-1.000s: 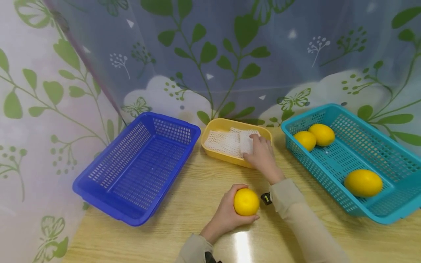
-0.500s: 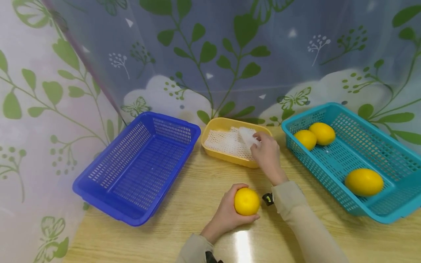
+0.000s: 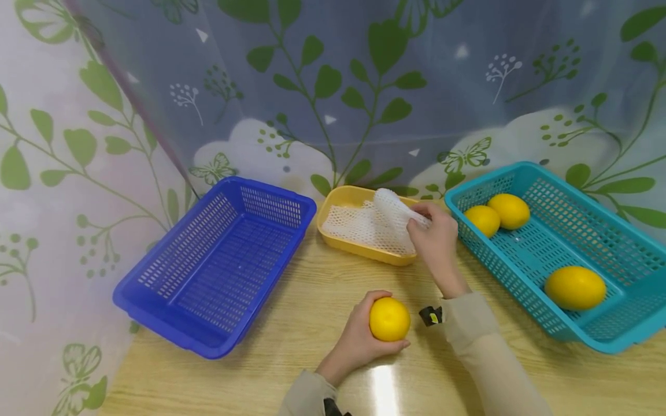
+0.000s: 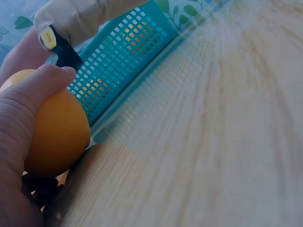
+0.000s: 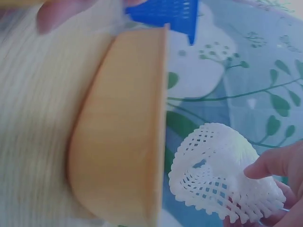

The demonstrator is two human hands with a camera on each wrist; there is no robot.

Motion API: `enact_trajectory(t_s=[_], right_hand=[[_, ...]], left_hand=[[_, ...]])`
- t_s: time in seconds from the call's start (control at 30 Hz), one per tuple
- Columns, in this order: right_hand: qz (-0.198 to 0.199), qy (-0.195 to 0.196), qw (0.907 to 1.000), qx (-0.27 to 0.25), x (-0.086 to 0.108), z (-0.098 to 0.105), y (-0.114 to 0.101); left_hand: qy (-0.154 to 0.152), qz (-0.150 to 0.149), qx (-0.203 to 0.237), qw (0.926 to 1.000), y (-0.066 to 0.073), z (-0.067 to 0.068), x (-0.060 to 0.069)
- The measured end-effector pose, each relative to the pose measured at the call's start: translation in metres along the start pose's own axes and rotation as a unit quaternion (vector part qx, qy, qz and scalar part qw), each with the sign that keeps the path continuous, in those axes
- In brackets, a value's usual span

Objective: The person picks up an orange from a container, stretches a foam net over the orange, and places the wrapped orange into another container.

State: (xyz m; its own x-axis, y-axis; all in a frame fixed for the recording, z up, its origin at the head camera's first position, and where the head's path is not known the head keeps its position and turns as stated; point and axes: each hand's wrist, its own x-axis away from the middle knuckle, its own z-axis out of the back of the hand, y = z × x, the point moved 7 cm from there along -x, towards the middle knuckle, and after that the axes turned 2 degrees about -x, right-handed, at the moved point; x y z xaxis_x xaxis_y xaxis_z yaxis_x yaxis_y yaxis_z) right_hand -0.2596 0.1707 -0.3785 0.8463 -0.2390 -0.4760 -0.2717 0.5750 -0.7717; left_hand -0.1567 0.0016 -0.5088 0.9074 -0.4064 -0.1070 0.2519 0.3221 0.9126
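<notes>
In the head view my left hand (image 3: 358,336) holds a smooth yellow fruit (image 3: 389,319) just above or on the table, fingers and thumb curled round its sides. The left wrist view shows the thumb lying over that fruit (image 4: 59,132). My right hand (image 3: 437,240) pinches one end of a white foam fruit net (image 3: 391,207) between thumb and fingers. This net slants up over the right part of a small yellow tray (image 3: 359,251). More white foam netting (image 3: 343,222) lies inside the tray. The right wrist view shows the pinched net (image 5: 215,175) bulging, with its mesh spread.
A blue perforated basket (image 3: 234,271) stands to the left of the tray. To the right, a teal basket (image 3: 520,294) holds several yellow fruits (image 3: 574,288). Behind stands a patterned curtain (image 3: 291,115), and everything rests on a wooden table (image 3: 291,323).
My right hand has pinched a foam net lying in the tray, lifted it and drawn it to the right. The left hand with the fruit has stayed almost still.
</notes>
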Motion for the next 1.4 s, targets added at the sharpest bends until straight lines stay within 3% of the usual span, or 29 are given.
enact_trajectory(t_s=[0.47,0.63,0.93,1.2,1.4], right_hand=[[0.005,0.040,0.9940,-0.102,0.023,0.037,-0.023],[-0.013,0.036,0.9842,-0.173,0.034,0.048,-0.031],[0.015,0.006,0.9602,-0.279,0.043,0.061,-0.055],[0.039,-0.001,0.9463,-0.321,0.048,0.066,-0.069],[0.050,-0.002,0.9453,-0.323,0.047,0.067,-0.071]], left_hand=[[-0.001,-0.005,-0.002,1.0000,-0.001,-0.001,0.000],[-0.001,-0.016,0.017,0.9997,0.000,-0.002,-0.001],[0.002,-0.041,0.029,0.9987,0.001,-0.001,-0.002],[0.003,-0.064,0.016,0.9978,0.005,0.000,-0.002],[-0.003,-0.063,0.013,0.9979,0.006,0.000,-0.002]])
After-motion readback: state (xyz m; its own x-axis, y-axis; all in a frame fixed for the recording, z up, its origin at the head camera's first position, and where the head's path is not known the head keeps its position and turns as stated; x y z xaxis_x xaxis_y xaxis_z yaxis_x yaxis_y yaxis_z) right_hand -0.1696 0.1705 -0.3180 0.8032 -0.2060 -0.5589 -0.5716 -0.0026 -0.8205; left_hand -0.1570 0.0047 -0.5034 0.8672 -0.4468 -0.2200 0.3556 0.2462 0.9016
